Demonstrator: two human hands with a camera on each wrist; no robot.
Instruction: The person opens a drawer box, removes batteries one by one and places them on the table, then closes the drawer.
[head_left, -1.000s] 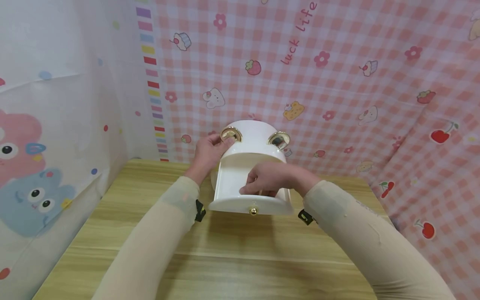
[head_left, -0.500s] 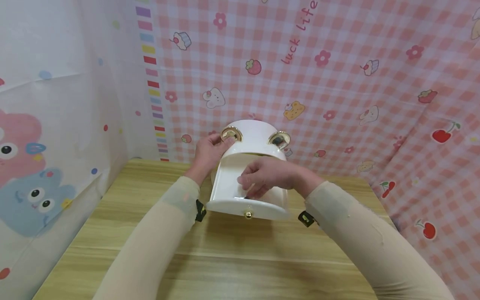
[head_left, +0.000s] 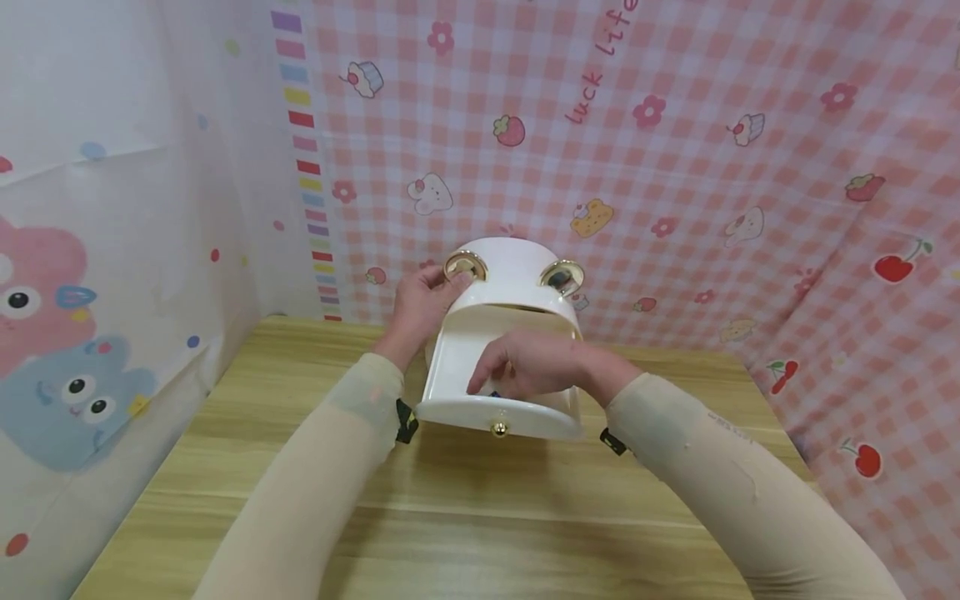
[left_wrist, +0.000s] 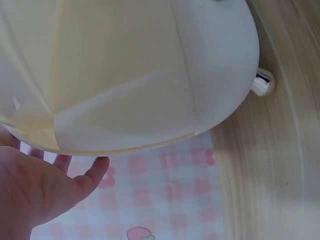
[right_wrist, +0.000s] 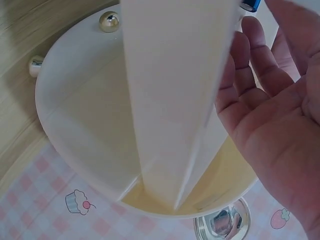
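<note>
Two hands in. Left hand (head_left: 422, 304) pinched the gold-rimmed eye (head_left: 466, 264), narrow grip, thumb in front. White box (head_left: 512, 279) sat on the table (head_left: 420, 550), drawer (head_left: 459, 362) jutting toward the person, knob (head_left: 499, 429) foremost. Right hand (head_left: 525, 362) was over the drawer, fingers bent, near a blue-ended item (right_wrist: 251, 5); couldn't tell hold or long axis.

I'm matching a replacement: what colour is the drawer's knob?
The knob is gold; the head view shows it best.
</note>
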